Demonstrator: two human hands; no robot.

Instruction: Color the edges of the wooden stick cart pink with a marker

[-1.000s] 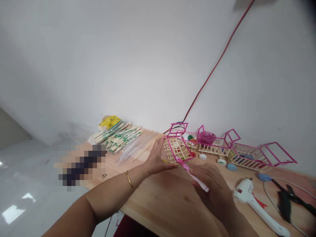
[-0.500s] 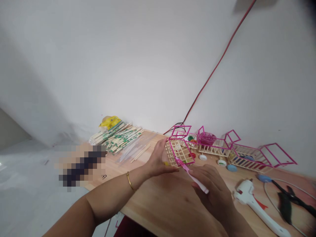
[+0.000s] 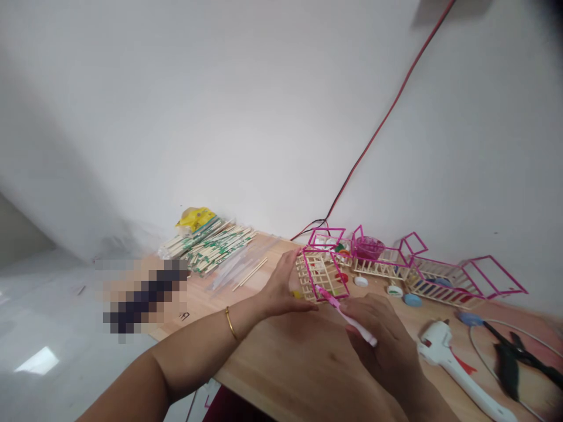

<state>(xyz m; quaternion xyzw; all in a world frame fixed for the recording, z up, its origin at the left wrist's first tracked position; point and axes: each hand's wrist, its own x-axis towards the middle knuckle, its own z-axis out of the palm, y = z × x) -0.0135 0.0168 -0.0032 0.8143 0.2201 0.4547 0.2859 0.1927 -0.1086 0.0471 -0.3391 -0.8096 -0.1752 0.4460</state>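
My left hand [image 3: 281, 287] grips a small basket of pale wooden sticks [image 3: 323, 269] by its left side, thumb below and fingers behind. Magenta sticks edge the basket's near opening, and a magenta loop rises from its far side. Between the fingers and thumb of my right hand [image 3: 380, 331] is a slim paintbrush [image 3: 352, 319] with a pale pink handle. Its magenta tip touches or nearly touches the lower left part of the magenta edge; I cannot tell which.
Behind are more stick baskets [image 3: 444, 287] with magenta loops, a cup of magenta paint [image 3: 368, 249] and paint pot lids [image 3: 412, 300]. A glue gun [image 3: 444, 346] and black-handled pliers [image 3: 510, 357] lie right. Bundled sticks [image 3: 224, 243] lie left, near a person's blurred shape [image 3: 145, 293].
The basket has tilted slightly, its magenta loop now a little lower and further right. My right hand and the paintbrush have shifted slightly right and down along the edge.
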